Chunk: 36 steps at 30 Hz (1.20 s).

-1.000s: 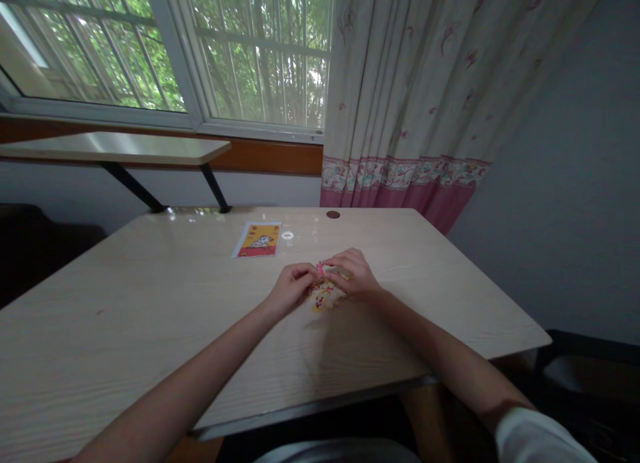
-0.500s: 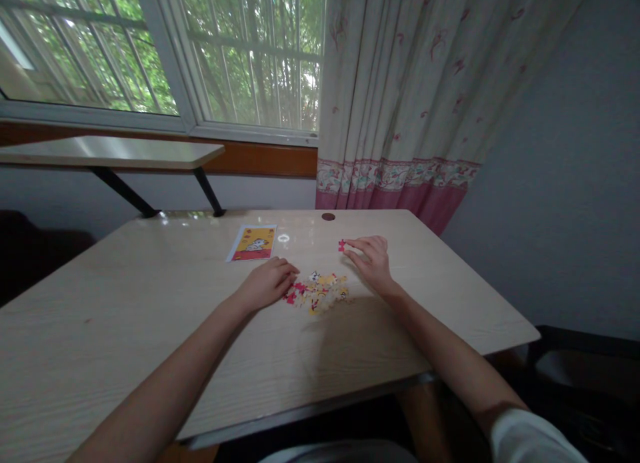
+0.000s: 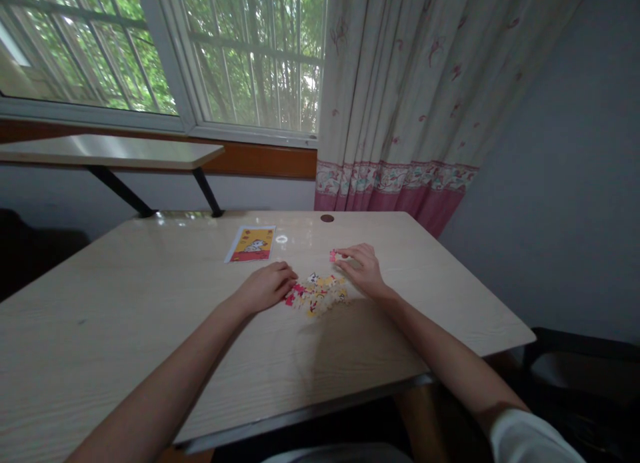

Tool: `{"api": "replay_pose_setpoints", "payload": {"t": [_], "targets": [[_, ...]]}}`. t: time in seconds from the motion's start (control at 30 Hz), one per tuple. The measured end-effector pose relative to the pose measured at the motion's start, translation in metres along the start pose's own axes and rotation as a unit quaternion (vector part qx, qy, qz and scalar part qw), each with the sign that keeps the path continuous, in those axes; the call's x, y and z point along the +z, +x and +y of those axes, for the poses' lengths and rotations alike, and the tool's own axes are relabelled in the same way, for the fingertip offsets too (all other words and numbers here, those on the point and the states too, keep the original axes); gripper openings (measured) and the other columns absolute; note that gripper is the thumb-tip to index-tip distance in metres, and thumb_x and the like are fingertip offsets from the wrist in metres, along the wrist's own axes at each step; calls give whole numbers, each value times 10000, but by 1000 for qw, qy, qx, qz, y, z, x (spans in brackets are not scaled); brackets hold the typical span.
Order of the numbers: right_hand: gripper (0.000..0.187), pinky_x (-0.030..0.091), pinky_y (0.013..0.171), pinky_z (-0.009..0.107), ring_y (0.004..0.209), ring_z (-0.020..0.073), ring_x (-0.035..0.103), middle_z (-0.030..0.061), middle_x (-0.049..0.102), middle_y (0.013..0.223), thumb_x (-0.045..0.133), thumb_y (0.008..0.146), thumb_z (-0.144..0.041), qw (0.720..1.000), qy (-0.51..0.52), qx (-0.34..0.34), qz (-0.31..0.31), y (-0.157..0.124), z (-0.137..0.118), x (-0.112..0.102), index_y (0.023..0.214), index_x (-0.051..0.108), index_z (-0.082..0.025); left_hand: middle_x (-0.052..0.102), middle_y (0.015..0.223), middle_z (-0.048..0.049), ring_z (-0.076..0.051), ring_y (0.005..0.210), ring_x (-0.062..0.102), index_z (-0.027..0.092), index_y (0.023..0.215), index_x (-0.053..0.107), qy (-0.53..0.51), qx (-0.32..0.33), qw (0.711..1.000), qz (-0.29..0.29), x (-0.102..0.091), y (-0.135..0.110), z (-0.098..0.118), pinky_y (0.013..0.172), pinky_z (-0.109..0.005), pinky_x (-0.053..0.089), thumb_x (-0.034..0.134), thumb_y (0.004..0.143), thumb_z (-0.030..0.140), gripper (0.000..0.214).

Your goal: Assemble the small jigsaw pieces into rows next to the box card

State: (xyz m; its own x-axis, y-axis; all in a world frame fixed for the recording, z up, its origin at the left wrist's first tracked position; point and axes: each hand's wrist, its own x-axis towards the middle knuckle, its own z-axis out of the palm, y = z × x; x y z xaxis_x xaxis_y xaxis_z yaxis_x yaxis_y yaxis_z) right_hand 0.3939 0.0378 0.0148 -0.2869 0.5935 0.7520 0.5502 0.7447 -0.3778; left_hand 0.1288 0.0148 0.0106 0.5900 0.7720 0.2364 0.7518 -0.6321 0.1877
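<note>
A small pink jigsaw piece (image 3: 333, 255) is pinched between the thumb and index finger of my right hand (image 3: 365, 268), a little above the table, beyond the pile and to its right. My left hand (image 3: 265, 286) rests on the table with its fingers curled together. Its fingertips are at the left edge of a loose pile of jigsaw pieces (image 3: 323, 294), by some pink ones. Whether anything is held under those fingers is hidden. The pile mixes pink, yellow and pale pieces. Behind my left hand lies a reference picture (image 3: 253, 244) showing a white cartoon figure on yellow and red.
The pale wooden table (image 3: 260, 363) carries all of this. A raised shelf (image 3: 115, 151) on black legs stands at the back left. Near the back edge is a round brown cable hole (image 3: 327, 218). A curtain (image 3: 395, 116) hangs behind, beside a barred window (image 3: 250, 56).
My right hand has moved left and slightly nearer to me with the pink jigsaw piece, which now appears paler and turned. My left hand has stayed nearly still beside the pile.
</note>
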Motion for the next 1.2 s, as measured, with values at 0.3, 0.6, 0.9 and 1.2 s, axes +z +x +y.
{"api": "replay_pose_setpoints", "payload": {"t": [0.3, 0.6, 0.9, 1.2], "targets": [[205, 391, 745, 262, 776, 132, 560, 14, 663, 805, 635, 748, -342, 990, 34, 33, -137, 30, 18, 28, 915, 675, -229, 576, 877, -74, -187, 845, 546, 181, 946, 636, 0, 0, 1000, 9, -1, 0, 4, 750, -290, 429, 376, 866, 271, 286], [238, 392, 722, 243, 786, 135, 567, 0, 677, 878, 596, 754, -390, 962, -22, 165, -218, 104, 45, 104, 916, 687, -241, 570, 872, -66, -186, 819, 550, 186, 942, 630, -6, 0, 1000, 9, -2, 0, 8, 732, -287, 429, 383, 860, 247, 268], [342, 362, 858, 357, 990, 231, 515, 31, 654, 996, 588, 718, -528, 947, -85, 234, -205, 113, 59, 141, 937, 686, -285, 569, 863, -73, -185, 814, 546, 178, 933, 636, -1, 4, 1000, 3, -2, 0, 12, 728, -279, 426, 382, 864, 244, 271], [338, 333, 881, 387, 1029, 243, 485, 8, 645, 1011, 574, 690, -581, 938, -108, 262, -201, 117, 53, 154, 918, 684, -356, 563, 871, -66, -182, 837, 540, 165, 933, 620, 6, -2, 1000, -14, -3, 1, 14, 754, -281, 421, 372, 873, 243, 267]]}}
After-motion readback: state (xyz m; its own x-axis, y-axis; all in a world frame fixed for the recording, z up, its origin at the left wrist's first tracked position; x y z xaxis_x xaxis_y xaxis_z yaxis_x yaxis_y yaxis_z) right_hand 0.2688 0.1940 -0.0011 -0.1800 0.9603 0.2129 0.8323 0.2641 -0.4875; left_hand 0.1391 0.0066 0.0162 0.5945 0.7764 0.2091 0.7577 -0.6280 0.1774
